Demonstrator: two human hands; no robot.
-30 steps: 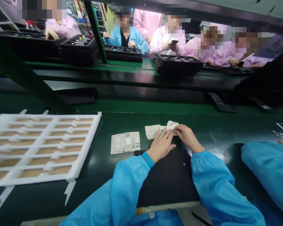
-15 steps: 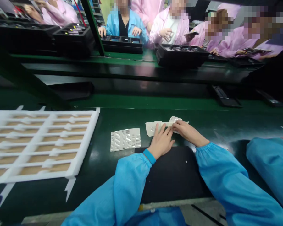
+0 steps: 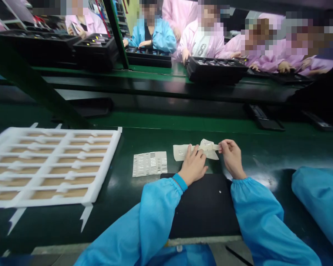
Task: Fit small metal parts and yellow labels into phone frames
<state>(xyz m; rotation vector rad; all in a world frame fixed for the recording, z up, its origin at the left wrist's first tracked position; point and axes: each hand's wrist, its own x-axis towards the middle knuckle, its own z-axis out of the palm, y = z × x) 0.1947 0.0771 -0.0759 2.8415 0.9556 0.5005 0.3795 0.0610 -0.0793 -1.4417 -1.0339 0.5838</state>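
Observation:
My left hand (image 3: pixel 193 164) lies with its fingers stretched out, pressing on cream-coloured backing paper (image 3: pixel 180 152) on the green bench. Thumb and finger of my right hand (image 3: pixel 231 157) are closed in a pinch on the end of a pale strip (image 3: pixel 215 147). That strip runs from a crumpled piece of the same paper (image 3: pixel 207 143), just right of my left fingertips. Left of my hands lies a flat sheet of stickers (image 3: pixel 150 163) with rows of shiny silvery strips. A black mat (image 3: pixel 205 210) is under my left wrist.
A white frame (image 3: pixel 102 166) with brown compartments stands at the left. Black trays (image 3: pixel 263 116) lie along the far ledge. A green post (image 3: pixel 115 33) rises in front of co-workers at the opposite bench. Another person's blue sleeve (image 3: pixel 318 192) is at the right.
My right hand has moved right, away from my left, drawing the strip's end out with it. My left hand stays on the paper. The view has shifted slightly.

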